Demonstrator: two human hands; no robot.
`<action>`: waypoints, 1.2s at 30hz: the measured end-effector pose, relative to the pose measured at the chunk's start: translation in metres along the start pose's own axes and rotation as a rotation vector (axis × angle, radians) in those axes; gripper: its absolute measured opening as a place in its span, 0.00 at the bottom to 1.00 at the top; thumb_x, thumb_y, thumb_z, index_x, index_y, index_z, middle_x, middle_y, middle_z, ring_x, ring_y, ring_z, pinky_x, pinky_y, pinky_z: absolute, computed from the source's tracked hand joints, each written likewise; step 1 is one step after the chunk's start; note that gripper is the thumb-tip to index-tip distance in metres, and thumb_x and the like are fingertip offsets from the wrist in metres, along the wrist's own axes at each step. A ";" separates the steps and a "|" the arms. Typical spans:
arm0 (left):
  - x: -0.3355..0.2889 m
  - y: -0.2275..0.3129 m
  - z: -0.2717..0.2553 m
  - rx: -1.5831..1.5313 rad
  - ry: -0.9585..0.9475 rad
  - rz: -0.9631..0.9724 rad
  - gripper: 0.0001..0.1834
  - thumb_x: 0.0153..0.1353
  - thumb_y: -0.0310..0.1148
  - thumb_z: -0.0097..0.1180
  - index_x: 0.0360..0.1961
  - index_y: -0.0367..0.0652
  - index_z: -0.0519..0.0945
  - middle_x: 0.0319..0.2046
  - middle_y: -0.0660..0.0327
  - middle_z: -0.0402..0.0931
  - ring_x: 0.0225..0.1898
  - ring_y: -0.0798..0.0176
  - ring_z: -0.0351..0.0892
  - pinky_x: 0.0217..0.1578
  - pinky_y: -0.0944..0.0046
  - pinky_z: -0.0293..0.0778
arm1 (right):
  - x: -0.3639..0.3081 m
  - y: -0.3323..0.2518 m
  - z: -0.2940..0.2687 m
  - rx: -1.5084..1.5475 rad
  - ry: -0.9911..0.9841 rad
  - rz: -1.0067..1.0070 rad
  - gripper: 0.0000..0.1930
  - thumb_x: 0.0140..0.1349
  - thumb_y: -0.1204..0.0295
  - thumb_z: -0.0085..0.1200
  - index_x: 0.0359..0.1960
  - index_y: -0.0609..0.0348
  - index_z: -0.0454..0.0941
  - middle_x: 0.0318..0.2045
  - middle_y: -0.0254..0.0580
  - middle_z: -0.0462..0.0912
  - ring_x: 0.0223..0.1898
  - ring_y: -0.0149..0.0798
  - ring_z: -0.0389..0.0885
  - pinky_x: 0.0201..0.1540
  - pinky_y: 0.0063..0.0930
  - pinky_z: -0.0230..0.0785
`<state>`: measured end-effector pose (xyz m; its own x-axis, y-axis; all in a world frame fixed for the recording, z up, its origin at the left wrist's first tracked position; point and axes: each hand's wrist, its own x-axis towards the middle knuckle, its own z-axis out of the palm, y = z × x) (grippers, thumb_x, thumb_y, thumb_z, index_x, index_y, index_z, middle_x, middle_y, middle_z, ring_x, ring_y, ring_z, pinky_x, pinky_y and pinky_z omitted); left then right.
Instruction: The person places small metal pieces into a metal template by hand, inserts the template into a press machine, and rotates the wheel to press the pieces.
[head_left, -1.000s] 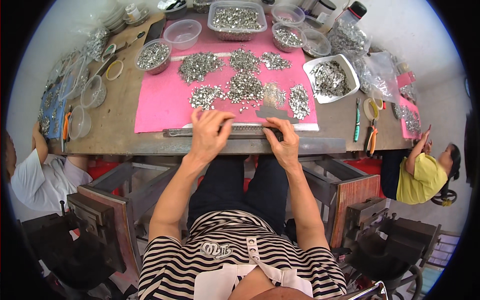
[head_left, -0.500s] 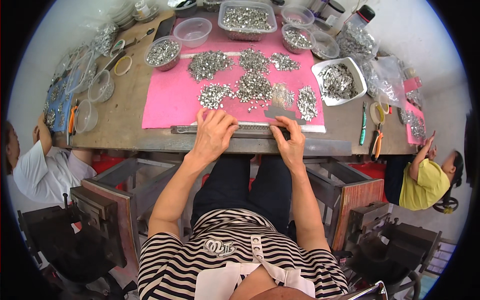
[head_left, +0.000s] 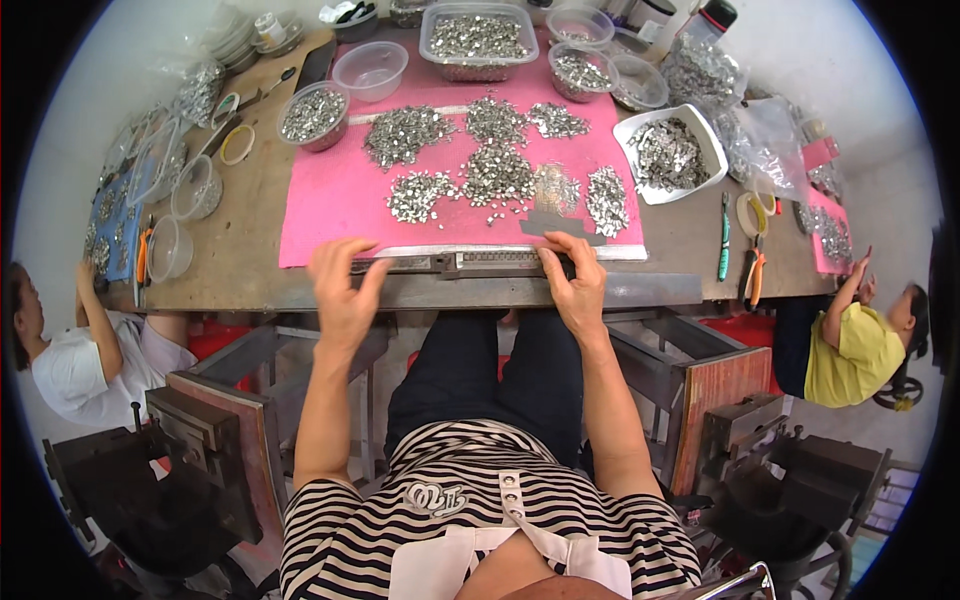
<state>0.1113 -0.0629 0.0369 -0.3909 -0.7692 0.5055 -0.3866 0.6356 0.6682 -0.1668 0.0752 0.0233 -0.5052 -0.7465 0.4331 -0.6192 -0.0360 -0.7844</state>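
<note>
I've only got the one head cam here, a wide fisheye looking steeply down past the striped shirt (head_left: 470,540) onto the counter (head_left: 250,230), close enough that edges bend near the rim.

Piles of metal parts (head_left: 495,172) crowd the pink mat (head_left: 320,215), seemingly leaving bare strips between.

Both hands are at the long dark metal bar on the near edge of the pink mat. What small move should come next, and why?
Probably the right hand should reach up to the nearest pile of small silver metal pieces and take some. Both it and the left hand rest on the long dark metal bar at the near edge of the pink mat, and neither visibly holds a piece.
</note>
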 end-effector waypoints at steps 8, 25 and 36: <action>-0.013 -0.021 -0.026 0.445 -0.054 0.138 0.19 0.53 0.33 0.73 0.46 0.45 0.85 0.48 0.57 0.77 0.51 0.51 0.74 0.58 0.52 0.63 | 0.001 0.009 0.002 -0.057 0.090 -0.140 0.14 0.57 0.78 0.67 0.46 0.59 0.82 0.35 0.38 0.84 0.36 0.41 0.79 0.43 0.34 0.69; 0.016 0.064 0.101 0.194 -0.251 0.424 0.21 0.56 0.41 0.70 0.51 0.50 0.86 0.38 0.60 0.71 0.43 0.57 0.70 0.49 0.55 0.60 | -0.033 0.011 -0.018 -0.141 0.214 -0.083 0.08 0.64 0.79 0.60 0.44 0.64 0.85 0.37 0.43 0.83 0.39 0.44 0.80 0.46 0.36 0.70; -0.012 0.062 0.108 0.098 -0.183 0.384 0.18 0.56 0.34 0.69 0.48 0.49 0.83 0.45 0.64 0.76 0.53 0.58 0.74 0.60 0.44 0.54 | -0.049 -0.003 -0.027 0.310 0.052 0.110 0.05 0.68 0.80 0.57 0.38 0.69 0.85 0.36 0.40 0.85 0.35 0.30 0.81 0.40 0.23 0.72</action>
<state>0.0016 -0.0069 0.0135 -0.6601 -0.4570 0.5961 -0.2582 0.8833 0.3913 -0.1567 0.1299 0.0171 -0.5942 -0.7222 0.3539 -0.3507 -0.1634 -0.9221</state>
